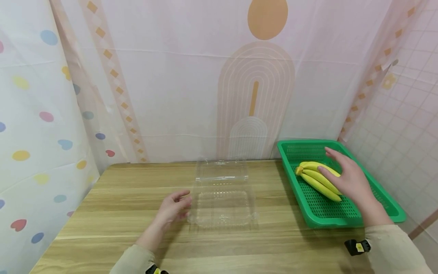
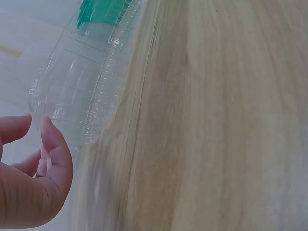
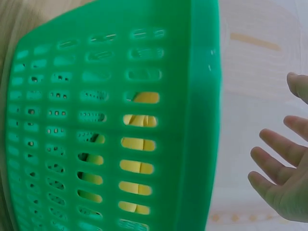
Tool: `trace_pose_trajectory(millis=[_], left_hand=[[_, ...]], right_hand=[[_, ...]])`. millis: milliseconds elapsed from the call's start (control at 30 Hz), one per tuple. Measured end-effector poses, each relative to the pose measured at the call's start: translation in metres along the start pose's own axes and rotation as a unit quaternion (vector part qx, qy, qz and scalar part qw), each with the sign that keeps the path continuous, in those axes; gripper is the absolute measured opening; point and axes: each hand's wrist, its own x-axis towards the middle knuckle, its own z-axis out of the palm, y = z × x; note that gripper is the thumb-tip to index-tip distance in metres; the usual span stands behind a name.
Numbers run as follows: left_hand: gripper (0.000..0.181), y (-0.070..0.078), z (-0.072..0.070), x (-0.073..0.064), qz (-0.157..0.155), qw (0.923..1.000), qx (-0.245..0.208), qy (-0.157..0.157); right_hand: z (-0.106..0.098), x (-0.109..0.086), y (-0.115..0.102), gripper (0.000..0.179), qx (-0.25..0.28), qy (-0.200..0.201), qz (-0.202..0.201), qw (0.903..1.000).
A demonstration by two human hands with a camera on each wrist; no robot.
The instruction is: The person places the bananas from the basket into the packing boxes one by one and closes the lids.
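A clear plastic clamshell box (image 1: 222, 207) lies with its lid raised on the wooden table. Beside its left edge is my left hand (image 1: 172, 209), fingers loosely bent; in the left wrist view its thumb and fingertip are apart, near the box's rim (image 2: 72, 96). Over the green basket (image 1: 304, 211) at the right hovers my right hand (image 1: 352, 180), fingers spread and holding nothing. Beneath it a bunch of bananas (image 1: 316, 179) lies in the basket, partly covered by the hand. Yellow shows through the slots of the basket wall (image 3: 166, 144) in the right wrist view.
The wooden table (image 1: 130, 198) meets a patterned curtain (image 1: 178, 95) at the back. A dotted curtain (image 1: 37, 152) hangs on the left, a grid-patterned one (image 1: 407, 125) on the right close to the basket.
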Motion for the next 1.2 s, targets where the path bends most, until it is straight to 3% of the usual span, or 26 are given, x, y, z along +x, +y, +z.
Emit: trace_pose_trajectory(millis=[667,1200], left_hand=[[0.043,-0.004,0.001,0.006,-0.006,0.9997,0.019,0.013],[0.045,-0.004,0.004,0.005,-0.004,0.9997,-0.001,0.023]], right_hand=[[-0.008,0.017,0.016,0.072,-0.005,-0.086,0.034,0.9957],[-0.018,0.037,0.031,0.075,-0.011,-0.13,0.055,0.9899]])
